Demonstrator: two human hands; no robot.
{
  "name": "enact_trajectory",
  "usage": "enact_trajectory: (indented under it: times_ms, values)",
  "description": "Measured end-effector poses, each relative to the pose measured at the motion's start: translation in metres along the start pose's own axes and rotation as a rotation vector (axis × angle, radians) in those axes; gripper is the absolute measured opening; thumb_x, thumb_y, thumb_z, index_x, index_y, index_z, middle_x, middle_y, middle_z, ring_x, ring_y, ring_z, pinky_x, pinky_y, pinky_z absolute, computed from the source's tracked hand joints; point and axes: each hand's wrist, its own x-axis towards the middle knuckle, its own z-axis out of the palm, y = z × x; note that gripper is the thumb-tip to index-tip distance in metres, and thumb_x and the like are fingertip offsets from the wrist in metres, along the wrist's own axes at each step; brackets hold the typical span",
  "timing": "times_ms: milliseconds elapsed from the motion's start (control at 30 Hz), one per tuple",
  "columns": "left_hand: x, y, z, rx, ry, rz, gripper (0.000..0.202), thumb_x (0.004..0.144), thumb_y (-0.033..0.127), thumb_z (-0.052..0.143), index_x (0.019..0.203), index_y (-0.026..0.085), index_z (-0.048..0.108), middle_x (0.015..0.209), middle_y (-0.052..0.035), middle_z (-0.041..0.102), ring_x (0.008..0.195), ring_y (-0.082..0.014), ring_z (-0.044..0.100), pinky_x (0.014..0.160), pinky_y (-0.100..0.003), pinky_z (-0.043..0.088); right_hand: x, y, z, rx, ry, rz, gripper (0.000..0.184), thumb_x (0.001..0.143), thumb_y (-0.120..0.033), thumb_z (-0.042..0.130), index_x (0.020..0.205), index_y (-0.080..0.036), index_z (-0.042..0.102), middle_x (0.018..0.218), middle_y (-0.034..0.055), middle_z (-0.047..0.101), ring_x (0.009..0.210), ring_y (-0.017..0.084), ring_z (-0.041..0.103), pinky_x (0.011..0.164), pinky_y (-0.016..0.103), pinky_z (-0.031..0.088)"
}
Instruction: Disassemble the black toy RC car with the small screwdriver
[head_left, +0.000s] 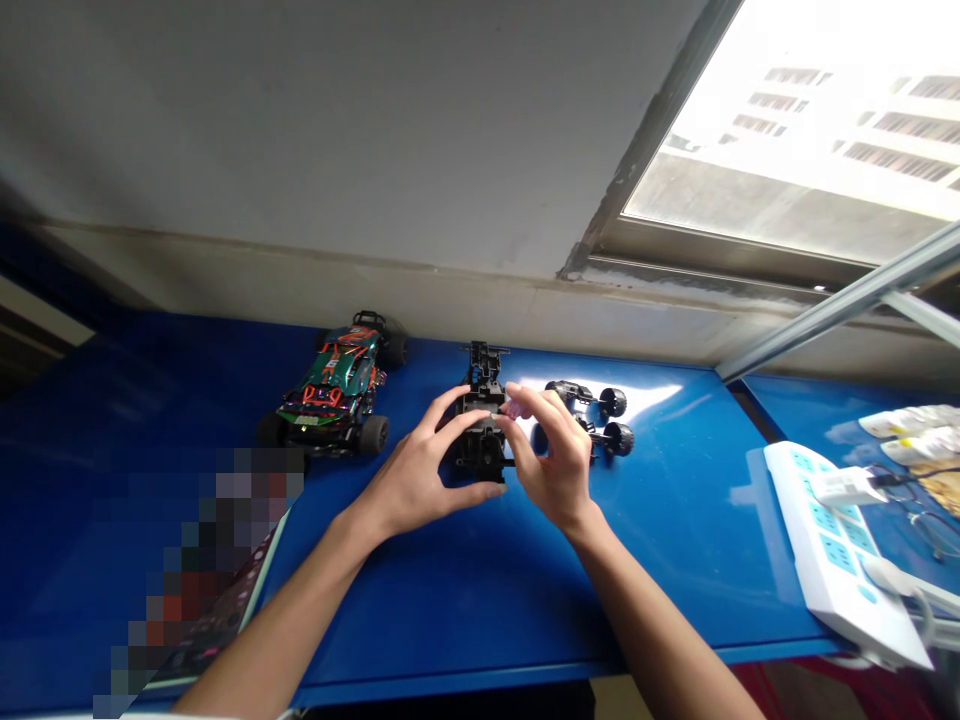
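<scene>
A black toy car chassis (485, 364) lies lengthwise on the blue table, between both hands. My left hand (416, 472) spans its left side, fingertips on the middle and thumb at the near end, steadying it. Over the chassis's right side, my right hand (556, 455) is closed in a pinch, with a small pinkish piece (514, 409) at the fingertips; its kind is too small to tell. Just beyond the right hand lie black wheel and axle assemblies (616, 438), partly hidden by it.
A green and orange toy car (337, 370) stands at left. A white power strip (806, 530) with plugs sits at the right edge, near white bottles (919, 430). A printed sheet, partly pixelated, lies at lower left. Wall and window are behind; a metal bar (840, 300) slants at right.
</scene>
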Motion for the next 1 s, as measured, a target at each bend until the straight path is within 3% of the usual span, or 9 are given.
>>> enact_trajectory:
  times_ms: [133,267,333,500,633,700,867,1000]
  values:
    - [0.0000,-0.0011,0.0004,0.002,0.001,0.009,0.081,0.082,0.062,0.082,0.150,0.029,0.056,0.173,-0.0118,0.030,0.150,-0.0405,0.048,0.126,-0.055,0.042,-0.0007,0.0004,0.0009,0.070,-0.056,-0.008,0.066,0.099,-0.002,0.057,0.156,-0.034,0.049,0.113,0.0054,0.075,0.099,0.019,0.070,0.092,0.040,0.061]
    - [0.0001,-0.0008,-0.0003,0.004,0.002,0.000,0.079,0.081,0.062,0.082,0.148,0.027,0.058,0.172,-0.0125,0.031,0.150,-0.0411,0.048,0.124,-0.054,0.045,-0.0007,0.0031,0.0010,-0.037,0.015,-0.023,0.058,0.095,-0.009,0.071,0.145,-0.036,0.059,0.102,0.0039,0.070,0.089,0.020,0.067,0.083,0.041,0.060]
    - [0.0001,-0.0005,-0.0005,0.003,0.000,0.004,0.080,0.081,0.062,0.082,0.149,0.028,0.057,0.172,-0.0120,0.031,0.150,-0.0416,0.048,0.123,-0.055,0.046,-0.0004,0.0042,0.0010,-0.008,0.011,0.003,0.056,0.097,-0.008,0.067,0.145,-0.036,0.060,0.100,0.0030,0.069,0.088,0.019,0.068,0.082,0.039,0.061]
    - [0.0000,-0.0008,0.0002,-0.005,0.002,0.007,0.081,0.082,0.061,0.083,0.151,0.030,0.056,0.173,-0.0113,0.030,0.150,-0.0409,0.048,0.124,-0.055,0.045,-0.0008,0.0040,0.0013,0.135,-0.081,0.043,0.065,0.102,-0.004,0.055,0.158,-0.034,0.044,0.116,0.0064,0.073,0.102,0.019,0.072,0.094,0.042,0.062]
    - [0.0003,-0.0007,0.0005,0.001,0.000,-0.008,0.079,0.082,0.062,0.082,0.148,0.027,0.058,0.173,-0.0118,0.030,0.150,-0.0404,0.048,0.125,-0.055,0.043,0.0003,0.0027,0.0009,-0.012,0.013,-0.045,0.059,0.094,-0.009,0.073,0.145,-0.033,0.057,0.102,0.0044,0.072,0.093,0.021,0.069,0.087,0.042,0.061]
    - [0.0004,-0.0007,0.0003,0.000,-0.004,-0.008,0.079,0.082,0.063,0.082,0.148,0.027,0.058,0.173,-0.0115,0.031,0.150,-0.0405,0.048,0.125,-0.054,0.043,0.0012,0.0020,0.0001,-0.034,0.020,-0.035,0.056,0.094,-0.008,0.072,0.143,-0.034,0.060,0.097,0.0030,0.070,0.087,0.019,0.067,0.083,0.040,0.061]
    - [0.0006,-0.0015,0.0002,-0.004,-0.010,-0.002,0.081,0.083,0.063,0.081,0.151,0.028,0.055,0.174,-0.0111,0.028,0.152,-0.0392,0.045,0.127,-0.054,0.041,0.0014,0.0015,-0.0015,0.091,-0.107,-0.004,0.067,0.100,0.000,0.054,0.158,-0.033,0.045,0.115,0.0061,0.074,0.103,0.019,0.070,0.094,0.040,0.060]
    - [0.0004,-0.0015,0.0005,-0.001,0.002,0.000,0.079,0.082,0.063,0.082,0.148,0.027,0.057,0.173,-0.0123,0.030,0.152,-0.0401,0.045,0.126,-0.055,0.041,0.0011,0.0020,-0.0013,-0.010,-0.016,-0.044,0.063,0.095,-0.006,0.070,0.149,-0.033,0.055,0.111,0.0068,0.072,0.099,0.022,0.067,0.091,0.044,0.059]
